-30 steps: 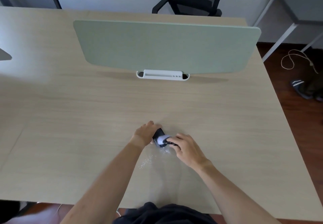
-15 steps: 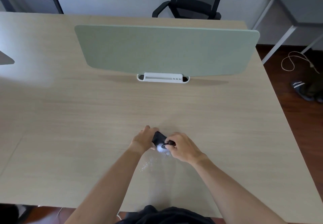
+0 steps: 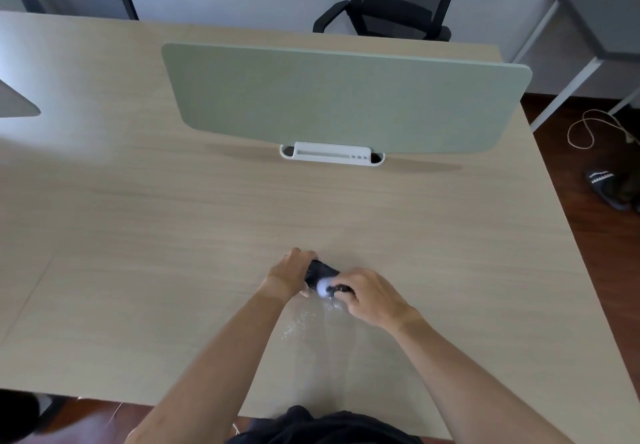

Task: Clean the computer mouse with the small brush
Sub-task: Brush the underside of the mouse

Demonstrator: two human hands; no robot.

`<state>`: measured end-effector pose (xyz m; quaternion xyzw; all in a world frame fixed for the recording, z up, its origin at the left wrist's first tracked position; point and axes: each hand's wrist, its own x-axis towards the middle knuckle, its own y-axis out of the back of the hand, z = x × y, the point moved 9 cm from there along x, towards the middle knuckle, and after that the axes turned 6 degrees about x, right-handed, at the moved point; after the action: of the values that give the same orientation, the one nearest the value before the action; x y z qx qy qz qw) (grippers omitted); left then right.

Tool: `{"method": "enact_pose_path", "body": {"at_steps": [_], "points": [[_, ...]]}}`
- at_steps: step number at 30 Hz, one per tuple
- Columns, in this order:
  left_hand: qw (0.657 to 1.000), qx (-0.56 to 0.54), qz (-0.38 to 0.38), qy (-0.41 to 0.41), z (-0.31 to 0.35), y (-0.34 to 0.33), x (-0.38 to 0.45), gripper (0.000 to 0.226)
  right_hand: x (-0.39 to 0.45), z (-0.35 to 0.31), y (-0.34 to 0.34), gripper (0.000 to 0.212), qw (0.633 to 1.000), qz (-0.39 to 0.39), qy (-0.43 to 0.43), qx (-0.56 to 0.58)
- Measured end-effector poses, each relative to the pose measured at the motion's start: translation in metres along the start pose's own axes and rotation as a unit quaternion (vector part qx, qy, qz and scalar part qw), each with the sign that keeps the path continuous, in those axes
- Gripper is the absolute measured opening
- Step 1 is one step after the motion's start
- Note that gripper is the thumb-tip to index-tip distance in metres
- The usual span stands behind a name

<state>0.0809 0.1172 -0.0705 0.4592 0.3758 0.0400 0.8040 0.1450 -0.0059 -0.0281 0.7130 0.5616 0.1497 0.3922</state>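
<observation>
We are steadying the black plastic computer mouse point(image 3: 320, 273) in our closed left hand point(image 3: 289, 275) on the pale wooden desk point(image 3: 173, 253) so our right hand point(image 3: 372, 296), fingers wrapped around the small white-bristled brush point(image 3: 325, 289), can sweep it.

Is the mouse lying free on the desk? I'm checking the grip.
No, the left hand holds the black mouse while the right hand brushes it.

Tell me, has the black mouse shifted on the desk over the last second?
No. The mouse sits at the same spot in front of the divider's white base, held by the left hand.
</observation>
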Motion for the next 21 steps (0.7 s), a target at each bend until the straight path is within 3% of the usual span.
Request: {"method": "enact_pose_path", "body": {"at_steps": [2, 6, 10, 14, 18, 21], "points": [[1.000, 0.004, 0.000, 0.004, -0.001, -0.001, 0.000, 0.063, -0.001, 0.001, -0.005, 0.018, 0.999, -0.036, -0.017, 0.006], [1.000, -0.004, 0.011, 0.010, -0.003, -0.002, -0.001, 0.061, -0.002, 0.001, 0.014, 0.012, 0.996, 0.073, -0.018, 0.056], [1.000, -0.015, 0.018, 0.018, -0.004, -0.002, -0.001, 0.053, -0.003, -0.005, -0.001, 0.015, 0.999, 0.032, -0.008, -0.017], [0.999, -0.001, 0.024, 0.035, -0.002, 0.001, -0.003, 0.050, -0.008, 0.005, 0.010, 0.016, 0.992, 0.089, -0.040, -0.077], [0.999, 0.015, 0.036, 0.035, 0.001, 0.004, -0.003, 0.042, -0.008, -0.009, -0.007, 0.008, 0.999, -0.007, -0.004, -0.048], [0.999, 0.014, 0.029, 0.038, 0.000, 0.003, -0.004, 0.050, -0.006, 0.001, 0.003, 0.010, 0.992, 0.047, -0.028, -0.113]]}}
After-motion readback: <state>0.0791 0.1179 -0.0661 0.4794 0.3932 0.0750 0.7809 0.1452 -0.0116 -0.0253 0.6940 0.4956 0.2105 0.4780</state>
